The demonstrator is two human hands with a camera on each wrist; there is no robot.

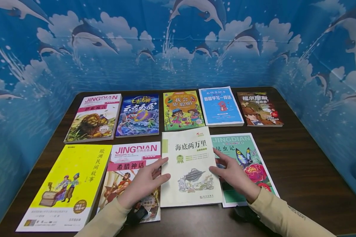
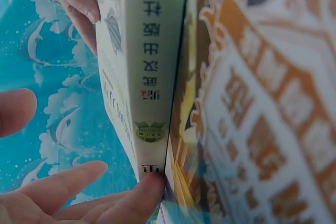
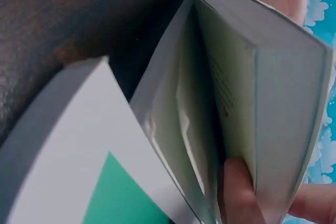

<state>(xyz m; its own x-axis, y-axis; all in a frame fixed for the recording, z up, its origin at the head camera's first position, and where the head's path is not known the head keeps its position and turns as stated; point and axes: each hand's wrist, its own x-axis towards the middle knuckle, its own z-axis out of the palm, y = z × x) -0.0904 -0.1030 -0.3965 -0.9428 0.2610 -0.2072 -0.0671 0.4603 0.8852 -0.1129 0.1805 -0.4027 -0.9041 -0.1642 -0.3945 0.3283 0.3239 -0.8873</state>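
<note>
A cream paperback book (image 1: 192, 168), with a green corner and a drawing of a submarine-like ship, is between both hands at the front middle. My right hand (image 1: 237, 175) pinches its right side, thumb on the cover and fingers beneath. In the right wrist view a finger (image 3: 240, 195) reaches under the page block (image 3: 289, 114), and the back leaves hang apart. At the other side is my left hand (image 1: 145, 184); one fingertip touches the spine (image 2: 149, 51), while its thumb (image 2: 16, 111) stays off the book. A green butterfly-cover book (image 1: 234, 194) lies partly beneath the right hand.
Left of the cream book lie a pink-and-white book (image 1: 121, 174) and a yellow book (image 1: 74, 177). Along the back are a lion-cover book (image 1: 92, 123), a dark-blue book (image 1: 139, 115), a yellow-green book (image 1: 184, 110), a light-blue book (image 1: 221, 107) and a brown book (image 1: 259, 110).
</note>
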